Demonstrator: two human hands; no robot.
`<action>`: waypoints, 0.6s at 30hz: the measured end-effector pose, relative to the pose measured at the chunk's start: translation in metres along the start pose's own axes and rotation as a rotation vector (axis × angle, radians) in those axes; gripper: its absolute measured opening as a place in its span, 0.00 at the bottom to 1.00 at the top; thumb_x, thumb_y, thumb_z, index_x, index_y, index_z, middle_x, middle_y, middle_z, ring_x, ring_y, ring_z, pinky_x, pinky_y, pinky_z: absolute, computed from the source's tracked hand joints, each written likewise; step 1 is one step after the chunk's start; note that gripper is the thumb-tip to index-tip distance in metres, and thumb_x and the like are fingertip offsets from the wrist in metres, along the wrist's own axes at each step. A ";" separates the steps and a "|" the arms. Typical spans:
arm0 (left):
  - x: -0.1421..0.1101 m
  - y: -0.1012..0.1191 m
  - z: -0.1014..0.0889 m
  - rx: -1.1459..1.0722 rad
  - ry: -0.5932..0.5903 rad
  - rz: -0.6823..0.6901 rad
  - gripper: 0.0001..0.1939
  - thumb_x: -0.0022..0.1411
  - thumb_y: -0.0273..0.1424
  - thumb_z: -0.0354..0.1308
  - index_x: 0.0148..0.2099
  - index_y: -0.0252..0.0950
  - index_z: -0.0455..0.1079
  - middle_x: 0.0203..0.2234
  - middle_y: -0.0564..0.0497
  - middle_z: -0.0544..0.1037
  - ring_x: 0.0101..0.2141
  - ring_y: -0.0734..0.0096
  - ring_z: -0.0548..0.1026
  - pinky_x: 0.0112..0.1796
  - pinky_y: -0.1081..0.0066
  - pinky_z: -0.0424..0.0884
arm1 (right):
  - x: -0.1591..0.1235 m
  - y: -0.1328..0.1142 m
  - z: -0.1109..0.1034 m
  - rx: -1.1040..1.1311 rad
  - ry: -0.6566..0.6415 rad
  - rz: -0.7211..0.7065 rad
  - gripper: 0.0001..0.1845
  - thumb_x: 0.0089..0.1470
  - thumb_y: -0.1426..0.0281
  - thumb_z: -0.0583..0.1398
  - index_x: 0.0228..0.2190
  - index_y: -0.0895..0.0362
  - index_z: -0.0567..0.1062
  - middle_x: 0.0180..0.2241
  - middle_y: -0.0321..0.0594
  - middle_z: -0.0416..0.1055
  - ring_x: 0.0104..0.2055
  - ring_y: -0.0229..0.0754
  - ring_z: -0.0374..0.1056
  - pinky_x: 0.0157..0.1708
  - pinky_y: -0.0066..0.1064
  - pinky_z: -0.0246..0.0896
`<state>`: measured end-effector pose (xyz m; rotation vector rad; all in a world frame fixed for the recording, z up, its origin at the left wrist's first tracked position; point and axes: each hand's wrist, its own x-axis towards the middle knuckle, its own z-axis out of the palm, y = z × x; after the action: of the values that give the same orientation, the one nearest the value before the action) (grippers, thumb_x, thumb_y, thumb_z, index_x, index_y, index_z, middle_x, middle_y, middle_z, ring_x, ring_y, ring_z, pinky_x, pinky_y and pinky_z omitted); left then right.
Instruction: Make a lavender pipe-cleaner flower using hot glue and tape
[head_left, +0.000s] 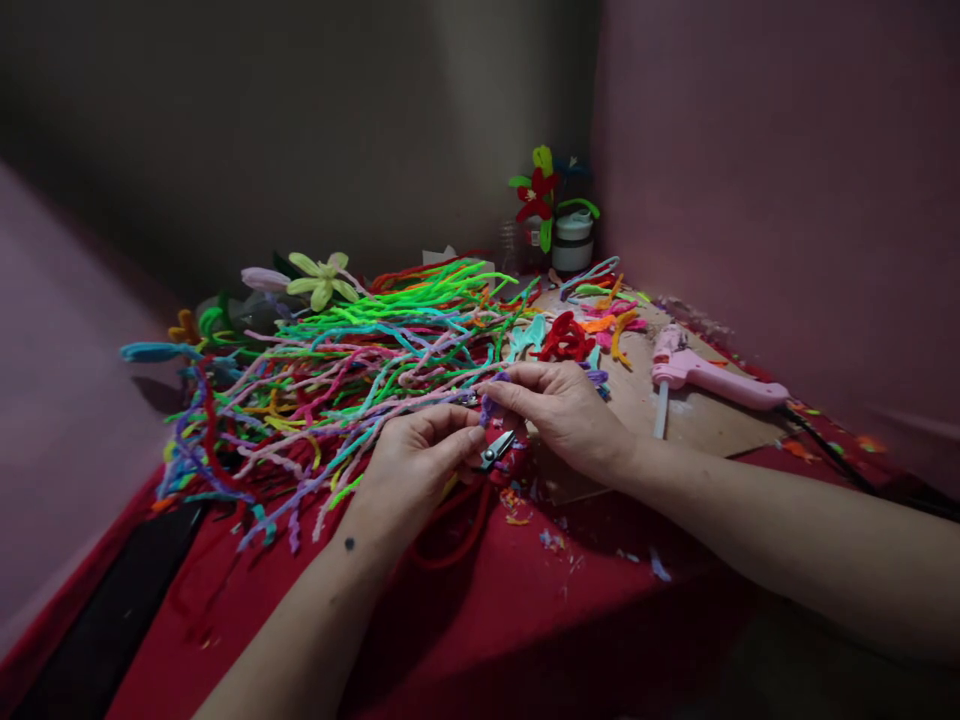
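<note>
Both hands meet near the middle of the head view over a short fuzzy purple pipe cleaner (489, 405). My left hand (420, 460) is closed, its thumb and finger pinched at the lower end of this piece. At the upper end, the thumb and fingers of my right hand (566, 415) pinch it too. A pair of small scissors (498, 451) shows its blades just below the fingertips. Their handles are hidden by my left hand, and I cannot tell whether they are held or lying down.
A large heap of coloured pipe cleaners (360, 350) spreads left and behind. At right, a pink glue gun (720, 382) rests on a cardboard sheet (697, 425). Red shaped pieces (566, 338) lie behind my right hand. Fuzz scraps dot the red cloth (525, 610). A flower jar (572, 245) stands behind.
</note>
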<state>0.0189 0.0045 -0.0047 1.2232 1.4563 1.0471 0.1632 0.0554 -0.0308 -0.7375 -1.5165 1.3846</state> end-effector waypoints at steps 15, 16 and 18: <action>0.005 -0.008 -0.001 0.164 -0.016 0.055 0.10 0.49 0.36 0.60 0.28 0.34 0.69 0.16 0.56 0.67 0.17 0.78 0.62 0.20 0.77 0.58 | 0.000 0.006 0.002 -0.178 0.045 -0.054 0.07 0.49 0.71 0.60 0.22 0.58 0.76 0.20 0.34 0.69 0.22 0.33 0.61 0.25 0.26 0.55; 0.006 -0.009 -0.004 0.207 -0.008 0.087 0.10 0.50 0.37 0.60 0.28 0.34 0.70 0.16 0.56 0.67 0.18 0.78 0.61 0.20 0.77 0.58 | 0.000 0.008 0.003 -0.251 0.061 -0.138 0.07 0.49 0.72 0.60 0.23 0.58 0.76 0.22 0.35 0.71 0.24 0.34 0.63 0.27 0.27 0.57; 0.008 -0.012 -0.010 0.298 0.027 0.187 0.09 0.51 0.37 0.60 0.28 0.35 0.70 0.16 0.56 0.66 0.18 0.77 0.61 0.20 0.77 0.58 | 0.000 0.010 0.003 -0.356 0.090 -0.283 0.07 0.52 0.71 0.59 0.25 0.57 0.77 0.26 0.37 0.74 0.28 0.36 0.67 0.32 0.28 0.59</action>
<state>0.0064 0.0106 -0.0155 1.5881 1.5821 0.9955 0.1595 0.0559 -0.0404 -0.7531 -1.7411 0.8715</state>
